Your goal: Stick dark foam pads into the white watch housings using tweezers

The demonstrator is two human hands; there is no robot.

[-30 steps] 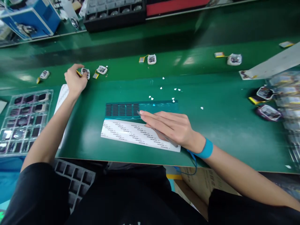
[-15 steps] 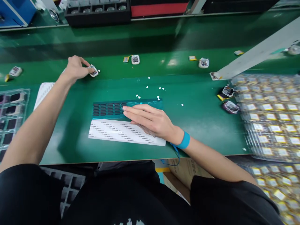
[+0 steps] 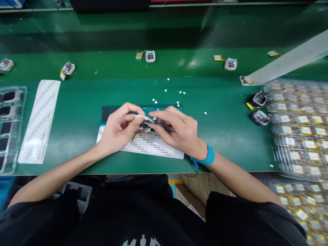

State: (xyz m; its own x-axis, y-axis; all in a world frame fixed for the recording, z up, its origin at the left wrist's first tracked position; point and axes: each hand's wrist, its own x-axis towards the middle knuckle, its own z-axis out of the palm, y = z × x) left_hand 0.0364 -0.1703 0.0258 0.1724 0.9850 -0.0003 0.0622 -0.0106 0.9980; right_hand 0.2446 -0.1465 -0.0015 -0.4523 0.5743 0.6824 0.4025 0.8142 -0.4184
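Left hand (image 3: 119,131) — fingers pinching a small white module (image 3: 144,122) above the printed sheet (image 3: 153,147). Right hand (image 3: 179,131) — fingers closed on tweezers (image 3: 160,125) touching the module.

Four white housings (image 3: 150,56) on the belt, two dark units (image 3: 259,99), two printed strips (image 3: 39,119)

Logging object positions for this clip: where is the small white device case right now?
In the head view, the small white device case sits centre frame, held between the left hand and right hand, above the printed white sheet and beside the black pad strip.
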